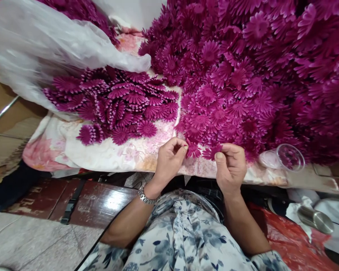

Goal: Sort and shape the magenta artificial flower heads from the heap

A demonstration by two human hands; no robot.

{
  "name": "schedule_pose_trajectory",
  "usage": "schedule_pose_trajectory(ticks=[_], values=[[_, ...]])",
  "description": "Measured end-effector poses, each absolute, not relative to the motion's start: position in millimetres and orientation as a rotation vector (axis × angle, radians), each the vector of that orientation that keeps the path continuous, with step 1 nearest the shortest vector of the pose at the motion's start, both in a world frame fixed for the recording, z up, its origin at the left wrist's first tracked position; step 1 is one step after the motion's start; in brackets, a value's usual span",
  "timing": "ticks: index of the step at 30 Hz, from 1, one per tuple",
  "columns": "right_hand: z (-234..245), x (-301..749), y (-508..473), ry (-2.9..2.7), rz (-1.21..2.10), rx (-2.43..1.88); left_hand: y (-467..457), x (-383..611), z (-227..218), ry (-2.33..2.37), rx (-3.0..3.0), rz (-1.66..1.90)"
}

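My left hand (171,155) is closed in a pinch, its thumb and forefinger at the left edge of a magenta artificial flower head (193,149). Between thumb and fingers, my right hand (231,165) grips another magenta flower head (211,152), whose petals point left toward the first. Both hands are just above the near edge of the cloth-covered table (135,160). Beyond them lies a big heap of loose flower heads (206,94). Left of that, a smaller pile of flower heads (118,101) lies partly in stacks.
A translucent plastic bag (59,41) drapes over the back left. A clear plastic cup (290,157) lies on its side at the table's right edge. Below it are a metal cylinder (316,219) and a red plastic bag (288,237). Cardboard (5,146) stands at far left.
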State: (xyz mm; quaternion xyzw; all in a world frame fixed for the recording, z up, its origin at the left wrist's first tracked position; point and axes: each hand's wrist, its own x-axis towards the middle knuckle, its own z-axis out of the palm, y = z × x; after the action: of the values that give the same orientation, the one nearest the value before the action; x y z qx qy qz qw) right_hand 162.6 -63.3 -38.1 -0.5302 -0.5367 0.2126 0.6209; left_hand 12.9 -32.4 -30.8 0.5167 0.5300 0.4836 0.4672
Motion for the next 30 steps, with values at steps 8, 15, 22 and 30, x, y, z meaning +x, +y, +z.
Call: schedule_pose_trajectory(ticks=[8,15,22,30], values=[[-36,166,-65,-1.194,0.703,-1.252,-34,2,-30,1.647,1.976,1.131],[-36,157,-69,-1.225,0.884,-1.166,-47,20,-23,1.028,1.36,1.062],[-31,166,-64,-1.189,1.316,-1.167,-51,15,-29,0.998,1.454,1.175],[-25,170,-59,-1.494,1.213,-1.11,-51,4,-25,0.968,1.89,1.114]])
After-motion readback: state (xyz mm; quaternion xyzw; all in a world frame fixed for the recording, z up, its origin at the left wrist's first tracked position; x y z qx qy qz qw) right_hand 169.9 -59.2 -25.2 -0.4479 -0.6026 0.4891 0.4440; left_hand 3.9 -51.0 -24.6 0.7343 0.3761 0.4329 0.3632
